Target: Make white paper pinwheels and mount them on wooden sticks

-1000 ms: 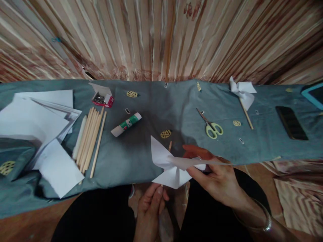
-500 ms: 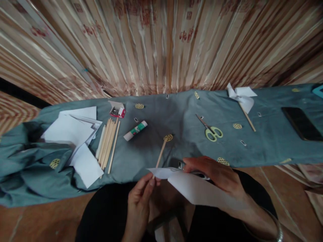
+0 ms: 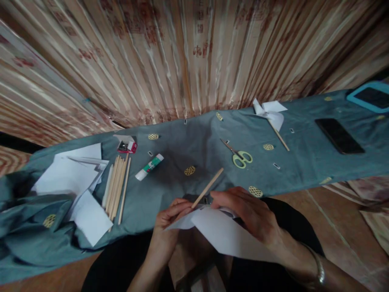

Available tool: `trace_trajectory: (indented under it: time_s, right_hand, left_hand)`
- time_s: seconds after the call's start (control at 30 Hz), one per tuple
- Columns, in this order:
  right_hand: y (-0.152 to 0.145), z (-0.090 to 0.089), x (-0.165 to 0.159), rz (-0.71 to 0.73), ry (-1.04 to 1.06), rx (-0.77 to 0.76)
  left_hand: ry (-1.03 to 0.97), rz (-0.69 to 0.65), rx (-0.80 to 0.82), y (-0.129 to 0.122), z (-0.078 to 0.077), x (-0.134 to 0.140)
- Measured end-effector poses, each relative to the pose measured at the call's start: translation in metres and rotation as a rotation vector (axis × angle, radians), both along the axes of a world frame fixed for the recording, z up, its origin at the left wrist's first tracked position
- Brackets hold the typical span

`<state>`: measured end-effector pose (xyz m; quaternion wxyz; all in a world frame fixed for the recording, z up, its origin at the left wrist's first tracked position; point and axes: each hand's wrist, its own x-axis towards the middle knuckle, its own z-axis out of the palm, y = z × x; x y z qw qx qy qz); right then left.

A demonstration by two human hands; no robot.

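left hand (image 3: 170,217): fingers pinching the wooden stick (image 3: 209,187) close to its lower end
right hand (image 3: 252,215): fingers closed on the folded white paper (image 3: 226,235), thumb hidden
stick axis: slanted, bare end pointing between one and two o'clock
stick place: between the hands, above the cloth's (image 3: 176,186) near edge
paper: flap reaching toward four o'clock
scissors (image 3: 236,154): twelve o'clock from the right hand

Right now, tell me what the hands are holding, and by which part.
The left hand holds a wooden stick by its near part; the right hand holds folded white paper by its far side, exact fingertip contact hidden.
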<state>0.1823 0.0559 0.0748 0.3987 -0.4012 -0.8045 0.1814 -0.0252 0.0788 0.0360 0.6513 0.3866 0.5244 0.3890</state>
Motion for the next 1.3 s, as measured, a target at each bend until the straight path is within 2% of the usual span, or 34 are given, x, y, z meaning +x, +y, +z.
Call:
trace_trajectory:
  time_s: [0.13, 0.23, 0.37, 0.47, 0.67, 0.83, 0.93, 1.17, 1.3]
  right_hand:
    - [0.002, 0.009, 0.004, -0.104, 0.035, -0.045]
    - [0.004, 0.013, 0.004, -0.165, 0.041, -0.025]
    - [0.007, 0.010, 0.005, -0.232, 0.043, -0.033]
    - [0.006, 0.003, 0.006, -0.257, 0.047, -0.064]
    - [0.006, -0.006, 0.007, -0.277, 0.063, -0.137]
    - [0.009, -0.006, 0.008, -0.252, 0.103, -0.130]
    - [0.008, -0.004, 0.004, -0.298, 0.122, -0.150]
    - [0.006, -0.003, 0.001, -0.338, 0.126, -0.184]
    - [0.006, -0.004, 0.002, -0.358, 0.104, -0.202]
  left_hand:
    - [-0.039, -0.092, -0.055, -0.008, -0.011, 0.005]
    - [-0.027, -0.077, -0.112, -0.014, -0.020, 0.006]
    - [-0.039, -0.052, -0.201, -0.020, -0.030, 0.007]
    - [-0.092, -0.042, -0.232, -0.019, -0.029, 0.008]
    - [-0.119, -0.043, -0.249, -0.013, -0.015, 0.010]
    - [-0.142, -0.044, -0.255, -0.015, -0.024, 0.008]
    - [-0.134, -0.036, -0.271, -0.017, -0.028, 0.007]
    - [-0.140, -0.005, -0.338, -0.015, -0.021, 0.009]
    - [-0.158, -0.008, -0.311, -0.016, -0.024, 0.009]
